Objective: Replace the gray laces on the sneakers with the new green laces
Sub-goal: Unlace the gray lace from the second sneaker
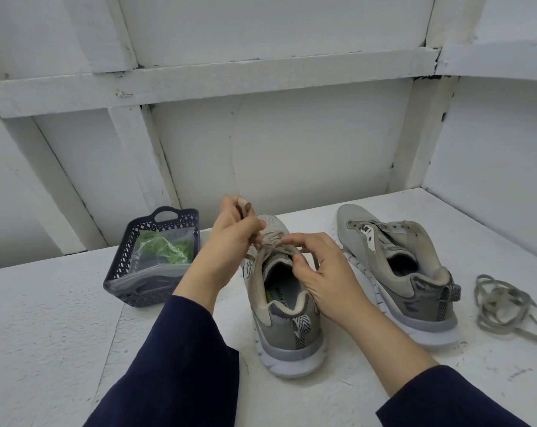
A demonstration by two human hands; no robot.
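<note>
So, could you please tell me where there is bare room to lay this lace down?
Bare table lies in front of the basket, left of the left sleeve. Another patch lies beyond the loose lace. Between the laced sneaker and the unlaced sneaker it is tight.

Only legible print: white letters "FOAM", preceded by "Y" from a cut-off word, on dark insole (280, 293) inside laced sneaker (287, 334), running along shoe's length. Green mark just left of letters: unreadable. Marking on same sneaker's left side wall: too blurred. Tongue tab on unlaced sneaker (415, 272), right of it: illegible.
</note>
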